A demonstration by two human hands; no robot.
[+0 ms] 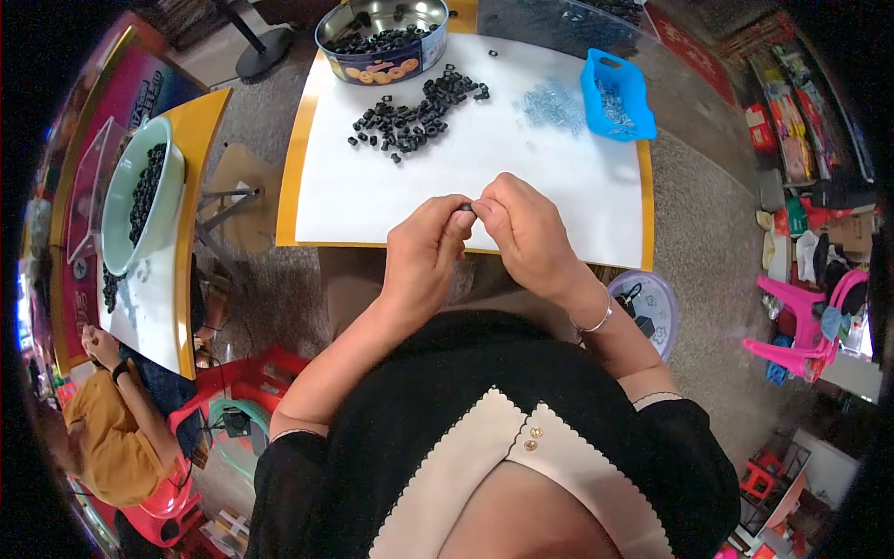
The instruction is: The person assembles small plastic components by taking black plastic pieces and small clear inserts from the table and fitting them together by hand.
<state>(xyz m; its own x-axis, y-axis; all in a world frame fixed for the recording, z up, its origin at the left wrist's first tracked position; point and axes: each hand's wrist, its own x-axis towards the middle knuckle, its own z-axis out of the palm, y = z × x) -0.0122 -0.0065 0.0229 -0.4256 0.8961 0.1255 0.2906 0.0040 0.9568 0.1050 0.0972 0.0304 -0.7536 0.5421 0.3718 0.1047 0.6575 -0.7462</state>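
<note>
A small black part (466, 207) sits pinched between the fingertips of both hands, held just above the near edge of the white sheet (372, 186). The left hand (424, 247) and right hand (521, 228) meet thumb to thumb, both closed tight on the part, so little of it shows beyond a dark speck.

Further out on the sheet lies a loose heap of black parts (414, 116), and near it a scatter of small clear bits (551, 102). A blue tray (615, 93) at the far right corner holds more of the clear bits. A round tin (382, 37) at the far edge is partly filled with black parts. Judging by the heap left on the sheet, a good deal of the work remains; whether the tin holds finished pieces or raw stock cannot be told.

To the left, on another table, a pale green bowl (140, 191) holds more black parts, and a person in a yellow top (112, 438) sits below it.

The part's shape, and whether a clear bit is being fitted to it, is hidden by the fingers. The tin's top is cut off by the frame.
</note>
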